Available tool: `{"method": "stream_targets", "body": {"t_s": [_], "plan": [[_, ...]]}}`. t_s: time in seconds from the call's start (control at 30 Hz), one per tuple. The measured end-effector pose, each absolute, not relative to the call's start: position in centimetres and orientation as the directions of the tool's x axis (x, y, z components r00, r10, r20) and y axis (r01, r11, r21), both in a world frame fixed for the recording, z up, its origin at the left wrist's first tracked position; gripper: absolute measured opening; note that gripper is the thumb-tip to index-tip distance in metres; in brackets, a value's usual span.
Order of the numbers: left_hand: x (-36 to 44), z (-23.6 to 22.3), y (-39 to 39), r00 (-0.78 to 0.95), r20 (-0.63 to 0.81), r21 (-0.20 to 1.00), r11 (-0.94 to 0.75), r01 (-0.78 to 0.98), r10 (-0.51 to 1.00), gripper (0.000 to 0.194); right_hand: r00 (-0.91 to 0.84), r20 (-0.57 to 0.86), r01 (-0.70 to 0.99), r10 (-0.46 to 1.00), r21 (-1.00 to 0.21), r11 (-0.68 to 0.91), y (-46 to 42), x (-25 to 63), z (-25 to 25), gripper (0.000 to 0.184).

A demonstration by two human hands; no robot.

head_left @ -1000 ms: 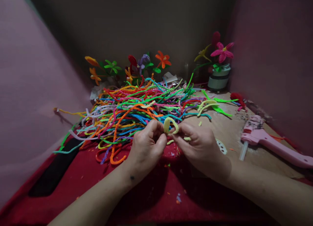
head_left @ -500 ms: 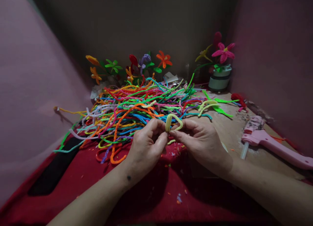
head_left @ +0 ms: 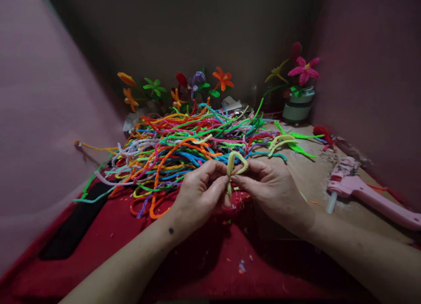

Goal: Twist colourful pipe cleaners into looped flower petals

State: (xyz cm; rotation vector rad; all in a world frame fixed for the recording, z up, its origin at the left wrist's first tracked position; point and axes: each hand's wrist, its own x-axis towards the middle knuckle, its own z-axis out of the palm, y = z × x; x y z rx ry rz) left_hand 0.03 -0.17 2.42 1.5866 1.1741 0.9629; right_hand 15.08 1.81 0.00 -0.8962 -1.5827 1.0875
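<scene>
A pale yellow pipe cleaner (head_left: 231,163) is bent into a loop that stands up between my two hands, with a short end hanging below the fingers. My left hand (head_left: 201,188) pinches it between thumb and forefinger from the left. From the right, my right hand (head_left: 271,188) grips the same piece close to the left fingertips. Right behind the hands lies a large tangled pile of colourful pipe cleaners (head_left: 177,142). Two more pale yellow pieces (head_left: 279,142) rest at the pile's right side.
At right lies a pink hot glue gun (head_left: 368,190) with a clear glue stick. Pipe-cleaner flowers (head_left: 222,79) stand along the back, some in a pale green pot (head_left: 298,106). A black strip (head_left: 74,225) lies on the red cloth (head_left: 138,260); small fuzz scraps (head_left: 242,266) are scattered near.
The pipe cleaner's lower end now shows beneath my fingertips, and the loop looks slightly turned. Both hands keep their pinch. The whole view has shifted a little.
</scene>
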Motion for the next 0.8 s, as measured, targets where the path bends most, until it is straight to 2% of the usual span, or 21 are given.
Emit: {"method": "stream_targets", "body": {"t_s": [0.27,0.47,0.63,0.8], "plan": [[0.08,3.1,-0.1,0.257,0.003,0.974,-0.061,0.219,0.967,0.009,-0.252,0.244,-0.09,0.936,-0.97,0.228,1.97,15.02,0.66,0.004],[-0.13,3.19,0.18,0.252,-0.059,0.961,-0.013,0.275,0.966,0.011,-0.294,0.129,-0.204,0.947,-0.976,0.069,2.27,15.01,0.61,0.015],[-0.13,2.56,0.18,0.277,-0.066,0.947,-0.027,0.319,0.959,0.012,-0.432,0.031,-0.313,0.901,-0.943,-0.117,2.36,14.88,0.17,0.024],[0.22,2.55,0.07,0.287,-0.113,0.942,0.01,0.336,0.951,0.01,-0.456,0.018,-0.362,0.89,-0.917,-0.167,2.45,14.61,-0.04,0.031]]}}
